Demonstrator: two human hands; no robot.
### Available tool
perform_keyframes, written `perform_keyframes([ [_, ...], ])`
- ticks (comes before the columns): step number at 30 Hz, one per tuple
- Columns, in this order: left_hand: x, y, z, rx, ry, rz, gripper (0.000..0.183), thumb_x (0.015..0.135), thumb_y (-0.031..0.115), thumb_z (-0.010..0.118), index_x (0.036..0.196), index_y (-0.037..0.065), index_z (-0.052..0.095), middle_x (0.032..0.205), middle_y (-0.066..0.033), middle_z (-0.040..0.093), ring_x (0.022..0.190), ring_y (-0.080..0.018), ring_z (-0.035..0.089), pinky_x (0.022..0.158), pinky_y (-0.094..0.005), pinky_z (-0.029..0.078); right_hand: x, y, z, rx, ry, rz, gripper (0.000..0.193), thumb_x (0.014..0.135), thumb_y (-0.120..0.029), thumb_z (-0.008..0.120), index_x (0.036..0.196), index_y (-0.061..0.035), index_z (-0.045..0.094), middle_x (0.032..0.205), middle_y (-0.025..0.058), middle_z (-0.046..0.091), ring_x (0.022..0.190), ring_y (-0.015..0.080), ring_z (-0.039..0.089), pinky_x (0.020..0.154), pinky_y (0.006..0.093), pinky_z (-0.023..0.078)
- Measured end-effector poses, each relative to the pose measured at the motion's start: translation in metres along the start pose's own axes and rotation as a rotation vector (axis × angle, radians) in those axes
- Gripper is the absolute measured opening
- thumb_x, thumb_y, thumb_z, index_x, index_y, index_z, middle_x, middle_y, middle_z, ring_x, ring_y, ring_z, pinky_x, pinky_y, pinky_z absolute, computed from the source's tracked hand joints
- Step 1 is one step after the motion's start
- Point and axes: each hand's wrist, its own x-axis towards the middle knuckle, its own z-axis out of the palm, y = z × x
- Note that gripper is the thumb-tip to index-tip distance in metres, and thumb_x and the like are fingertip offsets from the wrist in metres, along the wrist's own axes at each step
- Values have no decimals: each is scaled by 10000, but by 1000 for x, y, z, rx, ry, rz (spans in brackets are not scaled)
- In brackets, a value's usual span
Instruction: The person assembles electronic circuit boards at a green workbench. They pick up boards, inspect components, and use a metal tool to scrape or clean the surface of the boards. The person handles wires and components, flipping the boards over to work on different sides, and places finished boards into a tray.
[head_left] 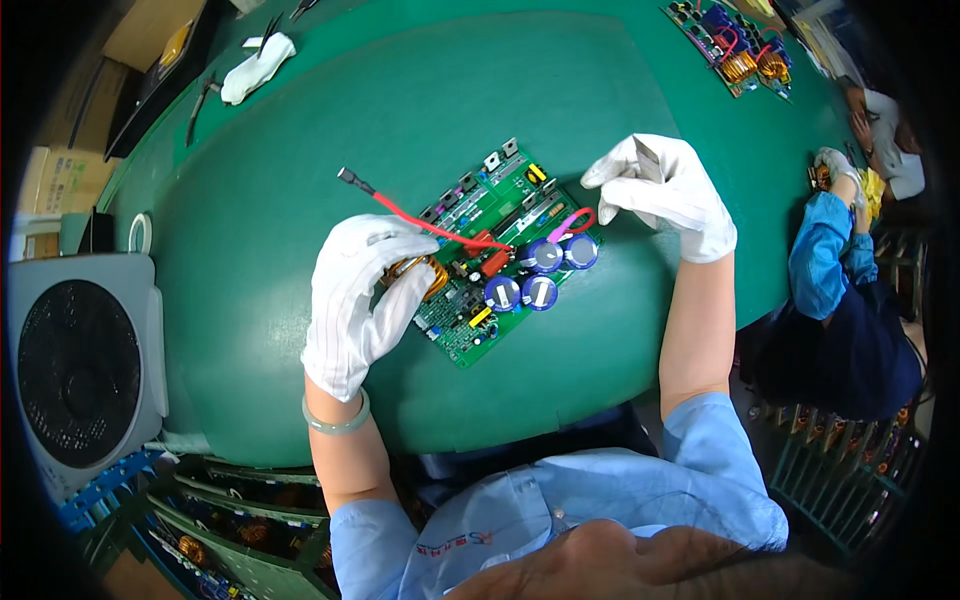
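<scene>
A green circuit board (pixel 465 345) lies tilted on the table in front of me, crowded with parts. Several blue capacitors (pixel 541 292) stand at its right side. My left hand (pixel 360 300), in a white glove, closes its thumb and fingers around a copper-wound coil (pixel 437 279) at the board's left edge. From the board a red wire (pixel 412 216) with a dark end rises to the upper left. A short red wire loop with a pink sleeve (pixel 557 232) sits by the capacitors. Just off the board's right corner, my gloved right hand (pixel 670 195) pinches grey metal tweezers (pixel 648 158), partly hidden by the fingers.
Another populated board (pixel 738 60) lies at the far right. A white cloth-like bundle (pixel 258 70) and a dark hand tool (pixel 203 105) are at the far left. A fan (pixel 80 360) stands left of the table, and racks of boards (pixel 250 545) below. A co-worker's blue sleeve (pixel 822 255) shows at right.
</scene>
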Motion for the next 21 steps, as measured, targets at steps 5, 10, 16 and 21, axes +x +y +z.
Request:
perform_keyframes([
  [5, 2, 6, 3, 97, -109, 12, 278, 781, 81, 739, 1059, 72, 724, 1125, -141, 687, 1041, -336, 624, 942, -422, 479, 7, -4, 7, -6, 213, -8, 224, 903, -172, 740, 1035, 8, 721, 753, 62, 706, 553, 39, 582, 418, 187, 354],
  [10, 2, 9, 9, 76, -37, 11, 303, 744, 80, 762, 1045, 83, 730, 1091, -141, 694, 1027, -338, 641, 919, -426, 491, 7, -5, 8, 31, 188, -12, 231, 908, -203, 747, 1028, -7, 721, 969, 52, 732, 593, 37, 594, 429, 178, 344],
  [16, 2, 11, 7, 96, -79, -17, 320, 751, 74, 754, 1070, 84, 723, 1126, -151, 681, 1055, -343, 628, 942, -430, 483, 6, -8, 8, 56, 211, -1, 227, 898, -207, 753, 1040, -30, 735, 954, 52, 732, 577, 43, 596, 430, 185, 357],
  [21, 2, 12, 7, 92, -69, -5, 325, 760, 62, 742, 1084, 77, 714, 1144, -154, 676, 1066, -347, 622, 949, -434, 481, 9, -7, 7, 59, 303, 23, 224, 903, -224, 751, 1042, -49, 741, 839, 30, 713, 573, 31, 580, 440, 180, 338],
])
